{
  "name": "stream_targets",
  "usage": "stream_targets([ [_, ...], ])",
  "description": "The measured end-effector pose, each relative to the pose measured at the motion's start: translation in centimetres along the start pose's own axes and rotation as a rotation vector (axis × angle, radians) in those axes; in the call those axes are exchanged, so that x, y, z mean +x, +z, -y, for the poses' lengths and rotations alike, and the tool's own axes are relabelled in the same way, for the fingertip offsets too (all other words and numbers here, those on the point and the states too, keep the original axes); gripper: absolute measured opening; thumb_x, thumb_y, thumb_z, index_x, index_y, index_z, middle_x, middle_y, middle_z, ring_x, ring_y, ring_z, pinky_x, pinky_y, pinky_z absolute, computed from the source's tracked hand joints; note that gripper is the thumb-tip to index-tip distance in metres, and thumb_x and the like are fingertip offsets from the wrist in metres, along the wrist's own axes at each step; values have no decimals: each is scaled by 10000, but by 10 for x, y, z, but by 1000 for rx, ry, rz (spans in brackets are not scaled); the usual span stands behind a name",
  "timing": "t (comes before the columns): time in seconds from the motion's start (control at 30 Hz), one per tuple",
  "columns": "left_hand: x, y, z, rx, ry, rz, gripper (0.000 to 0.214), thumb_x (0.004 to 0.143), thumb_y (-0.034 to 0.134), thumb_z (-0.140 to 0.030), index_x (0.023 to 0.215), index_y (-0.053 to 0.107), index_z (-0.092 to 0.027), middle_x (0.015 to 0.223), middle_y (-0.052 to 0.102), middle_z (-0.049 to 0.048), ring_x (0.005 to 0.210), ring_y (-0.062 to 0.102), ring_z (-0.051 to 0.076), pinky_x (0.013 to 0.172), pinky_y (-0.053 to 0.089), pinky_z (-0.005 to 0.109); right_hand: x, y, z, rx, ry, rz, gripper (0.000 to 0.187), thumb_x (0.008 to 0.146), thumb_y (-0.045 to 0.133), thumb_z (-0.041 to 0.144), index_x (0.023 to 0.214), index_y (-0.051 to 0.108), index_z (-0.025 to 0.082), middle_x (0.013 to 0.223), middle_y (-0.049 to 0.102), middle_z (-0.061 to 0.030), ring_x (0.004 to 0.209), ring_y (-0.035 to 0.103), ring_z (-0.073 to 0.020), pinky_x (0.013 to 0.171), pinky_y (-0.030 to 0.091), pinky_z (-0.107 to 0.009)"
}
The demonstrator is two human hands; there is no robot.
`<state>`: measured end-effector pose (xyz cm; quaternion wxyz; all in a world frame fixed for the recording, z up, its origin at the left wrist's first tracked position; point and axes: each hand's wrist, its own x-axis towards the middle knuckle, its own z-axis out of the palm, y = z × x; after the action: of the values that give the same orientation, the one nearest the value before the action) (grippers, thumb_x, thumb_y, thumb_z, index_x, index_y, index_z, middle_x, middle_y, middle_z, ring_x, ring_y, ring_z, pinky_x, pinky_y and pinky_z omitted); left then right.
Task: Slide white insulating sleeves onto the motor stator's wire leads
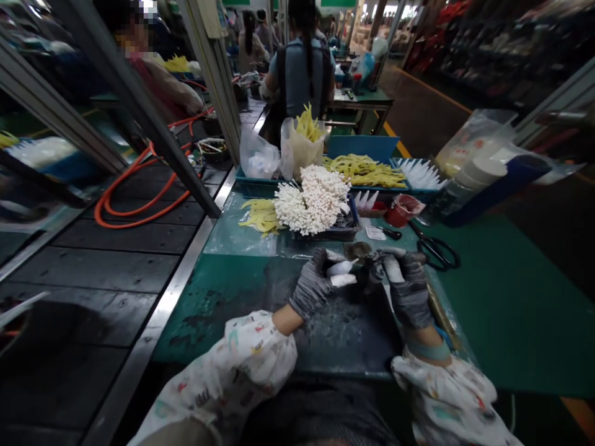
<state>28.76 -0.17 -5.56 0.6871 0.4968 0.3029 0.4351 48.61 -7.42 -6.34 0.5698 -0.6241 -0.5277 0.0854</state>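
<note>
Both my hands wear grey gloves with white fingertips and meet over a dark, stained mat (334, 334) on the green table. My left hand (316, 282) is closed, its fingers pinching something small that I cannot make out. My right hand (406, 285) is curled round a small dark piece (367, 263) held between the two hands. Just beyond them stands a dark tray (341, 230) heaped with white bead-tipped stems (312, 198).
Black scissors (437, 251) lie right of my hands, near a red cup (400, 210). Yellow petal pieces (365, 170) fill blue trays behind. An orange hose (139, 186) coils on the dark conveyor at left. A person stands with their back turned beyond the table.
</note>
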Motion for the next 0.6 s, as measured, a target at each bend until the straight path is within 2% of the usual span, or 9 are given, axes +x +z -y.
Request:
stream_targets([
  [0.07,-2,1,-3,-14,-8,25,489,631,1051,-368,908,690,-186,979,766,33,960,731,195,981,638,397,-1,5,8,36,46,-22,322,1086,643,578,1122,796,296,1040,843,-60,968,796,-271,939,668,-457],
  [0.17,-4,2,-6,-48,-33,43,511,607,1067,-382,859,668,-186,980,782,45,930,749,208,929,662,414,-3,10,17,136,121,16,330,1054,676,580,1119,818,290,1023,859,-51,934,818,-263,903,693,-442],
  [0.33,-7,2,-7,-27,-16,42,595,565,1103,-468,825,646,-189,983,811,43,915,757,201,937,662,416,-5,9,20,204,129,34,295,1000,763,569,1093,843,301,1069,873,-41,966,829,-267,918,699,-447],
  [0.43,-7,1,-6,-31,4,66,642,524,1117,-516,807,639,-194,977,828,48,925,772,201,940,651,402,3,2,17,183,114,-81,274,981,794,553,1069,830,296,1037,866,-38,953,824,-268,926,691,-465],
  [0.5,-6,0,-5,-36,21,98,656,524,1114,-549,796,629,-201,1002,842,56,1003,791,224,986,640,418,15,-8,12,150,110,-157,253,980,798,530,1068,815,294,1035,861,-43,958,819,-270,939,684,-479],
  [0.6,-4,-1,-5,-42,49,141,653,551,1106,-555,789,605,-211,1022,852,56,1139,797,256,1101,604,467,37,-27,-2,-6,84,-158,248,1028,717,497,1119,813,287,1084,854,-71,993,807,-285,961,669,-511],
])
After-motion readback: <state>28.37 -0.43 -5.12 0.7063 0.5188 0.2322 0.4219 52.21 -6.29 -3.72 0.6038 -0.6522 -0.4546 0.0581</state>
